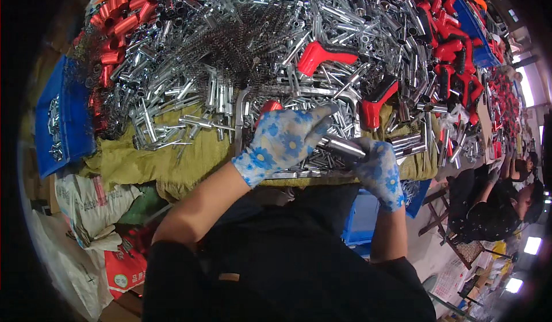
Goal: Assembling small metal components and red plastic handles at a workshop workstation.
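Both my hands wear white gloves with blue flowers, and they work over a metal tray of small shiny parts. My right hand is closed round a shiny metal tube, which points left toward my other hand. My left hand is just left of the tube, its fingers pressed together toward the right; whatever they hold is hidden. A red piece shows behind the left glove. Beyond the tray lies a red and black handle, with a second red and black handle by its right edge.
Loose metal tubes and rods heap across the table, with dark springs among them. Red cylinders lie far left, red handles right. A blue bin stands left. Another person sits at the right.
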A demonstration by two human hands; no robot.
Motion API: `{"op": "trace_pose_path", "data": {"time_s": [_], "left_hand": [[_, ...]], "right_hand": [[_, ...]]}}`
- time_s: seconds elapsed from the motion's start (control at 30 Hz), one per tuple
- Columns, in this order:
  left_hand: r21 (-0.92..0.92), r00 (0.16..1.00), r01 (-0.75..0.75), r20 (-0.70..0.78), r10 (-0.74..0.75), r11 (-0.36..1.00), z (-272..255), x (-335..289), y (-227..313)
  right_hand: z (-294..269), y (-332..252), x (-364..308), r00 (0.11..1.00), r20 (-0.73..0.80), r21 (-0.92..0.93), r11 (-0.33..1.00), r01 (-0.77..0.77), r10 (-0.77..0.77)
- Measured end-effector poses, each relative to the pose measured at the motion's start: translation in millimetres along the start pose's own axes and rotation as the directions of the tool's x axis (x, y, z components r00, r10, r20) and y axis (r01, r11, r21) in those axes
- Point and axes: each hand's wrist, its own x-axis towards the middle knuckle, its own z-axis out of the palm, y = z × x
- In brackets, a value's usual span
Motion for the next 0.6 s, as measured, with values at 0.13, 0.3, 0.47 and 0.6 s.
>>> {"op": "trace_pose_path", "data": {"time_s": [0.13,0.3,0.47,0.6], "left_hand": [[-0.123,0.970,-0.210,-0.153,0.190,0.970,-12.3,2.8,-1.6],[-0.438,0.959,0.276,0.178,-0.219,0.855,-24.0,0.8,-3.9],[-0.356,0.986,0.163,0.039,-0.159,0.920,-17.8,-0.6,3.4],[-0.248,0.984,0.153,0.129,-0.124,0.957,-19.3,-6.2,5.1]], "right_hand": [[-9.3,-9.0,-4.7,0.991,0.021,0.266,0.955,-0.132,0.131],[-15.1,-3.8,-13.4,0.980,-0.196,0.133,0.990,0.051,-0.025],[13.4,1.8,-13.0,0.970,-0.244,0.281,0.955,0.090,-0.020],[28.9,6.1,-11.8,0.939,-0.337,0.398,0.914,0.072,0.073]]}}
